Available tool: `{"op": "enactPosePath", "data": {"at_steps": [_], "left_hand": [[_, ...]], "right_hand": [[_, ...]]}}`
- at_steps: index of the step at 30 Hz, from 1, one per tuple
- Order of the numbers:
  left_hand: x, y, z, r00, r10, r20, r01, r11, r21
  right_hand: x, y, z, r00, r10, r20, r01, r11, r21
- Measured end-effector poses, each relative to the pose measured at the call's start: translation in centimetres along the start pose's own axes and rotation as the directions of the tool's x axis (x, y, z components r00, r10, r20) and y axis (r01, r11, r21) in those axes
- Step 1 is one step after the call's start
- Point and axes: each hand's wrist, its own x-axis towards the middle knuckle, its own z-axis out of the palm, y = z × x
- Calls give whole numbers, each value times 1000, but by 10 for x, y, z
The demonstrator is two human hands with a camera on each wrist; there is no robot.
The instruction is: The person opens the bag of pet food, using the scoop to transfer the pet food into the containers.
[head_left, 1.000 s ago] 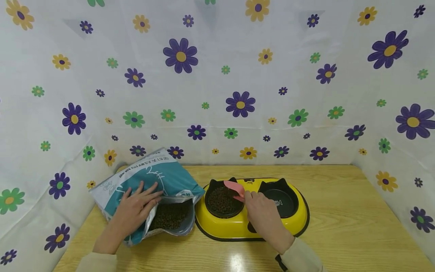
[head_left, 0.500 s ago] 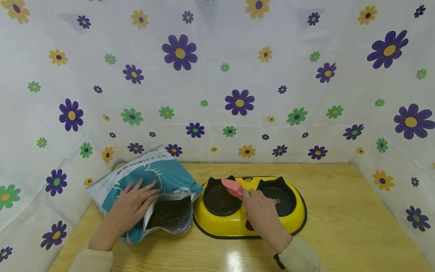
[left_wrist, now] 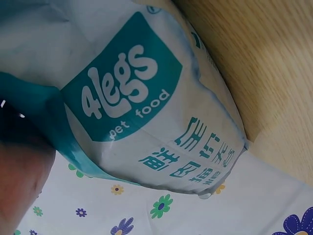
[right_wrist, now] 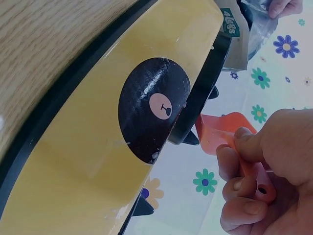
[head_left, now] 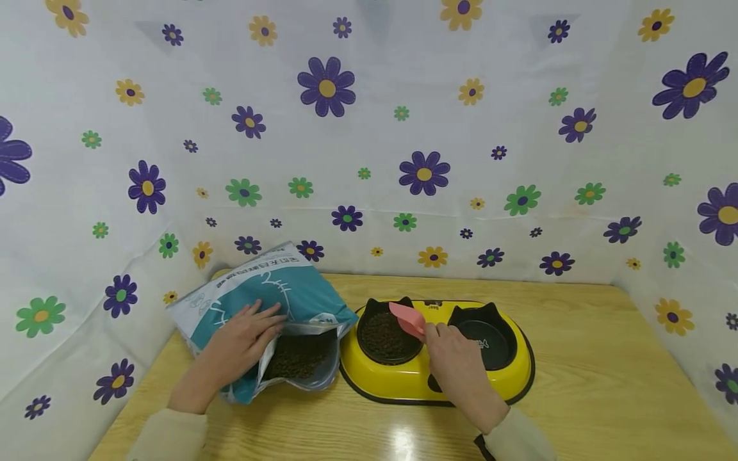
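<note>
My left hand [head_left: 245, 339] lies over the mouth of a teal-and-white pet food bag [head_left: 305, 291], fingers spread on its upper side and gripping its edge; the thumb is hidden. The bag lies tipped over, brown kibble [head_left: 296, 362] showing in its mouth. In the right wrist view the bag [right_wrist: 234, 36] is at the top. My right hand [head_left: 455, 365] grips the handle of a pink scoop [head_left: 407, 319], its blade tilted above the left cat-eared black bowl [head_left: 367, 349]. Kibble [head_left: 386, 336] covers that bowl's bottom. Whether the scoop holds any kibble cannot be told.
Both bowls sit in a yellow double feeder stand [head_left: 380, 383] directly right of the bag. The right black bowl [head_left: 487, 339] shows a fish print on its bottom. A flowered white cloth [head_left: 369, 141] rises behind and beside the wooden table [head_left: 605, 358].
The scoop has turned in my right hand's grip, staying over the left bowl. My left hand keeps its place on the bag. The whole head view has shifted slightly.
</note>
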Motion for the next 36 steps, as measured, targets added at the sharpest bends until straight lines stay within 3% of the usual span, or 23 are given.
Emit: {"op": "enactPosePath", "data": {"at_steps": [14,16,18,20,23,25,27,32,34,36], "left_hand": [[0,0,-1,1000,0,-23,0,1000,13],[0,0,-2,1000,3,-20,-3,1000,13],[0,1,-2,1000,3,-13,-3,1000,9],[-1,1,-2,1000,1,-4,-1,1000,6],[-1,1,-1,1000,1,0,-1,1000,8],[-1,1,0,1000,5,-4,-5,1000,11],[0,1,1,1000,12,-9,-12,1000,13],[1,2,-1,1000,11,-9,-11,1000,9],[1,3,-1,1000,-1,-7,1,1000,10],[-1,4,-1,1000,-14,0,14,1000,10]], "right_hand": [[2,-1,-1,998,7,-63,-7,1000,4],[2,-2,-1,997,35,-70,-31,998,60],[3,-4,-3,996,69,-56,-57,980,192],[3,-8,-5,996,85,-8,-76,924,374],[3,-16,-9,992,34,123,-105,766,634],[3,-24,-11,977,-35,209,-132,670,730],[4,-31,-11,957,-99,274,-163,596,786],[7,-52,-7,920,-170,352,-246,447,860],[8,-61,-4,911,-190,366,-268,403,875],[9,-70,-2,904,-208,374,-277,381,882]]}}
